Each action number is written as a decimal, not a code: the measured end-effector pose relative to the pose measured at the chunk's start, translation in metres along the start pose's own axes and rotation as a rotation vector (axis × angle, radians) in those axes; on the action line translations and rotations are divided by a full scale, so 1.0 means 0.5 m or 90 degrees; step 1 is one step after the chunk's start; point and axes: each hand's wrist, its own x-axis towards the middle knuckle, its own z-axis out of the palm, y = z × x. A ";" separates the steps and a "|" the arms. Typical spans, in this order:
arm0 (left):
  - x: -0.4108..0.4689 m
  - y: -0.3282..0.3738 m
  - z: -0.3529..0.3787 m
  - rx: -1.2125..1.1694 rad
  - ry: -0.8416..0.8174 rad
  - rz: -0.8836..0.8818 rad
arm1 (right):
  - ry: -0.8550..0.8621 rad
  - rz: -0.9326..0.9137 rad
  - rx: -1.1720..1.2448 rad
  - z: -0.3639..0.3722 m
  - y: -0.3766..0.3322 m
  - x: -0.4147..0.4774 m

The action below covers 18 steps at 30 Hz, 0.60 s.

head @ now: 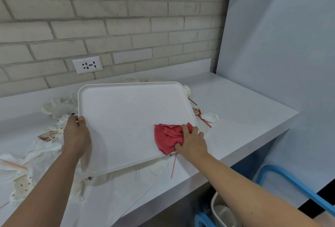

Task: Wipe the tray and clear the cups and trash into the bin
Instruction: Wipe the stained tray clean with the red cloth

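The left hand (76, 132) grips the white tray's (126, 118) left rim, holding it tilted above the counter (235, 110). The right hand (192, 141) clutches a red cloth (166, 136) against the tray's near-right corner. Crumpled napkins (58, 108) and a dotted cup (187, 90) lie around it; a bin (217, 210) stands below.

I am holding the tray (130, 127) in the middle of the frame, over the counter (235, 118). My left hand (77, 134) is gripping its left edge. My right hand (192, 141) is holding the cloth (168, 138) down on its lower right corner. Napkins (58, 108) are lying left of the tray. A cup (187, 90) is peeking out behind its upper right corner. A straw (173, 166) is lying just below the cloth. The bin (212, 203) is sitting at the lower right, under the counter.
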 end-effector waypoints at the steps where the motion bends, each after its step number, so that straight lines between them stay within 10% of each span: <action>1: -0.002 0.004 0.002 0.002 0.003 0.009 | -0.010 0.018 0.005 -0.002 -0.001 0.005; 18: 0.003 0.027 -0.003 -0.043 0.030 0.042 | 0.157 0.064 0.242 -0.023 -0.012 0.098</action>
